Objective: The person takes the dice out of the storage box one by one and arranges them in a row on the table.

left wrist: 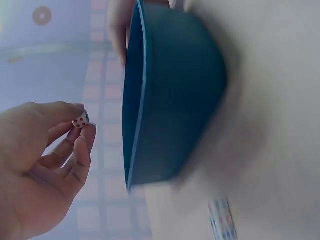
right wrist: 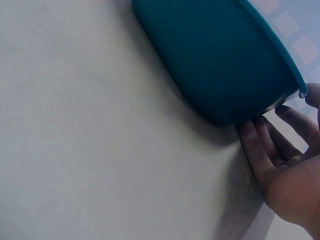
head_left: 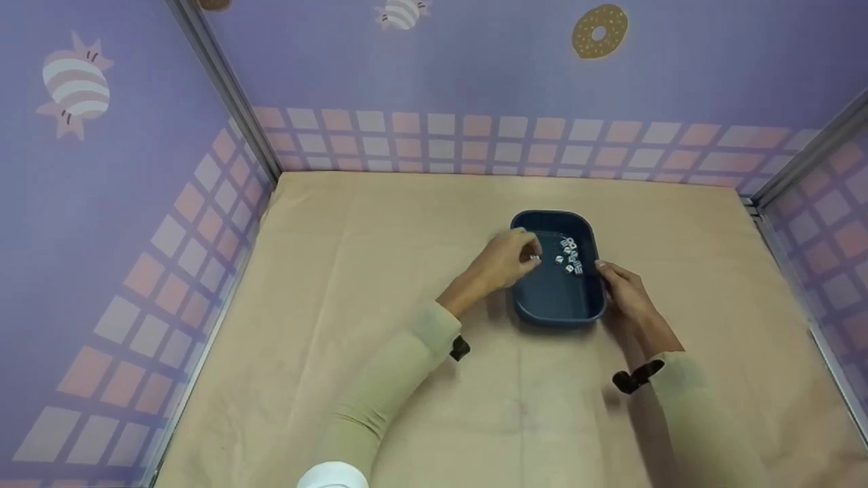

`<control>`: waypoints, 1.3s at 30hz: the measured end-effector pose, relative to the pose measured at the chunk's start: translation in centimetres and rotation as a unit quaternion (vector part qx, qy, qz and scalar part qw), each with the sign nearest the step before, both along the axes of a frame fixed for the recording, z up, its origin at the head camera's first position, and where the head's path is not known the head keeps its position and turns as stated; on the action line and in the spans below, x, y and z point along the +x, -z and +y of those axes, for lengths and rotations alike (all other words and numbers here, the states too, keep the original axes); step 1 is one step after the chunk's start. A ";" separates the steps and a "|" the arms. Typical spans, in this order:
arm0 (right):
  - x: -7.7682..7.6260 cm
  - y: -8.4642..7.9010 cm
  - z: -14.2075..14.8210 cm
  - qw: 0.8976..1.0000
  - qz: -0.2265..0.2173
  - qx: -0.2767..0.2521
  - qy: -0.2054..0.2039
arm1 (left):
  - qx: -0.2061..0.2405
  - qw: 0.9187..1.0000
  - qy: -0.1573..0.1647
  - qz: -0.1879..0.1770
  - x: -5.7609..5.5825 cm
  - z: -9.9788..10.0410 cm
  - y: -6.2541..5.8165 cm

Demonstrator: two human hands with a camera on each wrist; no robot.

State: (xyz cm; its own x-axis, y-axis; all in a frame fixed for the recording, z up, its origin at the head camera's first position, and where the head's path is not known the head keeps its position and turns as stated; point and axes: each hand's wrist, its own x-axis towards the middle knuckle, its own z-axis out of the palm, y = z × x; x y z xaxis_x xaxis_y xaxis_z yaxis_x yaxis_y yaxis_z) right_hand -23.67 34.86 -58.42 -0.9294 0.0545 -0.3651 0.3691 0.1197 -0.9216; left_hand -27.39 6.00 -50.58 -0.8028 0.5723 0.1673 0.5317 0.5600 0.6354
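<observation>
My left hand (head_left: 500, 261) is over the left side of a dark blue plastic basin (head_left: 550, 318), pinching a small white die. Red dots show on that die (left wrist: 81, 120) in the left wrist view, between thumb and fingertips. Several more white dice (head_left: 569, 256) lie loose on the basin's floor, toward its right side. At the basin's right wall, my right hand (head_left: 629, 293) grips the rim with the thumb on top. The fingers (right wrist: 255, 145) of that hand press against the outside, low down, in the right wrist view.
A pale cloth (head_left: 380, 230) covers the table. In the left wrist view, a short row of white blocks with coloured dots (left wrist: 222, 220) lies on it, outside the basin. Patterned purple walls (head_left: 475, 68) enclose the back and sides.
</observation>
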 end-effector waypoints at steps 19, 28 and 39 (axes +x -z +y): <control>0.2 0.3 -0.2 0.999 0.004 -0.053 0.009 | -0.052 0.996 -0.043 -0.059 0.0 -11.8 6.7; 0.1 0.1 -0.1 0.999 -0.002 -0.046 0.006 | -0.036 0.997 -0.032 -0.066 -0.1 -11.8 7.9; 0.1 0.2 0.0 1.000 0.012 -0.013 -0.003 | -0.052 0.997 -0.035 -0.048 -0.1 -11.4 8.5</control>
State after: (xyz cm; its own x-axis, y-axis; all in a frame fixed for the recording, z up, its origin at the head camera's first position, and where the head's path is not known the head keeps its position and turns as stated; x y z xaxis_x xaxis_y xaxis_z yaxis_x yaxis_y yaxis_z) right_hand -23.57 34.85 -58.61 -0.9384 0.0390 -0.3433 0.3455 0.0979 -0.9333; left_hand -27.49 -5.40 -59.09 -0.8513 0.5238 0.0311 0.4281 0.6589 0.6185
